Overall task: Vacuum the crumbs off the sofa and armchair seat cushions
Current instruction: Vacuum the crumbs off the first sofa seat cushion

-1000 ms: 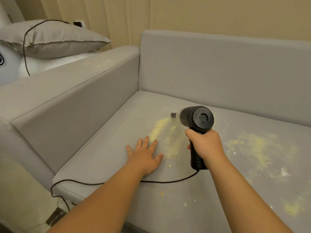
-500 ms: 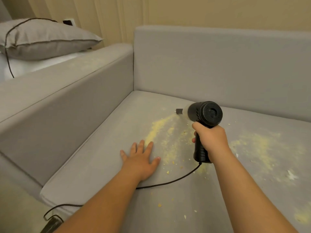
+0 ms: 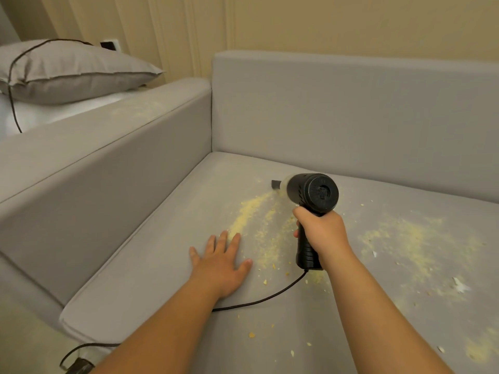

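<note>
A black handheld vacuum hovers over the grey sofa seat cushion, its nozzle pointing away toward the sofa back. My right hand grips its handle. Yellow crumbs lie in a streak just under and left of the nozzle. A wider patch of crumbs spreads to the right. My left hand rests flat on the cushion, fingers straight, its fingertips touching the near end of the streak.
The vacuum's black cord trails from the handle under my left forearm and off the front edge. The sofa arm rises at left, the backrest behind. A grey pillow with a cord lies beyond the arm.
The vacuum has moved a little away from me toward the backrest, along the crumb streak. My left hand stays flat in the same spot.
</note>
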A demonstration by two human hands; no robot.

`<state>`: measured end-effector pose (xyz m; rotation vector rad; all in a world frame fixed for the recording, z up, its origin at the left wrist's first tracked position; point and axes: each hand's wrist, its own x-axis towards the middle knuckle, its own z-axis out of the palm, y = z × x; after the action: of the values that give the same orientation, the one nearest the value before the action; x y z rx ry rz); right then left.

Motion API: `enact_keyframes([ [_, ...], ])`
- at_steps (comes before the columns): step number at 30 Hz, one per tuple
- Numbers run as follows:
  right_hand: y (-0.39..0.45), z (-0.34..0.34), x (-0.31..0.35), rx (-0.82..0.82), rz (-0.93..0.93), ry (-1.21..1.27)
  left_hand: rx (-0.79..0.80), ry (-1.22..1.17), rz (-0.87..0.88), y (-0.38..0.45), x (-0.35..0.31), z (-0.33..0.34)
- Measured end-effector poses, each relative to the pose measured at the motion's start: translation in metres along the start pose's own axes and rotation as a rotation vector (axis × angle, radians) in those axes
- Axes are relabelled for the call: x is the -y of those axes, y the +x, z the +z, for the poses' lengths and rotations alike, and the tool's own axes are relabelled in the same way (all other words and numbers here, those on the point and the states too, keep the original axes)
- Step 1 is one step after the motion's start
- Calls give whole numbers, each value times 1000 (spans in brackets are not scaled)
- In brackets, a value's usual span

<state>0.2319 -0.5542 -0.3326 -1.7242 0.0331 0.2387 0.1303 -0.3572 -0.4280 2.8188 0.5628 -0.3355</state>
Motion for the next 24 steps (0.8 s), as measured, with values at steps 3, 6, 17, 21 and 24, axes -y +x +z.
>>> enact_keyframes([
  [3, 1, 1, -1, 21, 7, 22, 5, 6, 0, 1, -1, 0],
  [6, 2, 2, -5, -16, -5, 12, 12, 2, -3, 1, -2, 0],
  [17, 3, 4, -8, -16, -10, 16, 17, 1, -7, 3, -3, 1],
  [21, 6, 8, -7, 10, -2, 3, 23, 5, -3, 3, -2, 1],
  [24, 10, 17, -4, 27, -16, -26, 27, 15, -5, 3, -2, 1],
])
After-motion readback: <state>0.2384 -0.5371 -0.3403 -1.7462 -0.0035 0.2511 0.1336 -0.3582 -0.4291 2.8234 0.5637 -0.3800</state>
